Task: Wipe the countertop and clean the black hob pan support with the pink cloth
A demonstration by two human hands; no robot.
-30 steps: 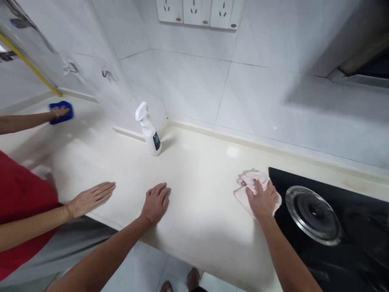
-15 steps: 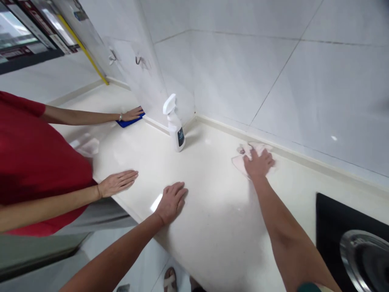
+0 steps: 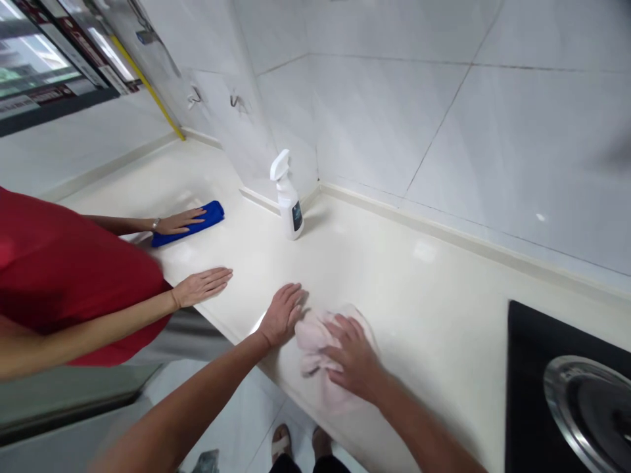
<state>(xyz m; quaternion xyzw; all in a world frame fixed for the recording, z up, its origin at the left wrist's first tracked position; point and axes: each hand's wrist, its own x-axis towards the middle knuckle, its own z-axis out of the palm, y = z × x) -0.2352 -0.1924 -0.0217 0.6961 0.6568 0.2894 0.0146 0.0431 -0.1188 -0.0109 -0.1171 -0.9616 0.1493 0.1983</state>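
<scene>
My right hand (image 3: 353, 358) presses flat, fingers spread, on a pale pink cloth (image 3: 315, 336) near the front edge of the cream countertop (image 3: 424, 289). My left hand (image 3: 283, 313) lies flat and open on the counter just left of the cloth, fingertips touching it. A white spray bottle (image 3: 288, 197) stands upright in the back corner by the tiled wall.
A person in a red top stands at the left; one of their hands (image 3: 202, 286) rests flat on the counter, the other hand (image 3: 178, 222) pushes a blue cloth (image 3: 192, 222). A black hob (image 3: 532, 368) with a steel burner (image 3: 586, 407) sits at the right.
My right hand dragged the pink cloth from the back by the wall to the front edge beside my left hand. The other person's blue cloth slid left, away from the wall.
</scene>
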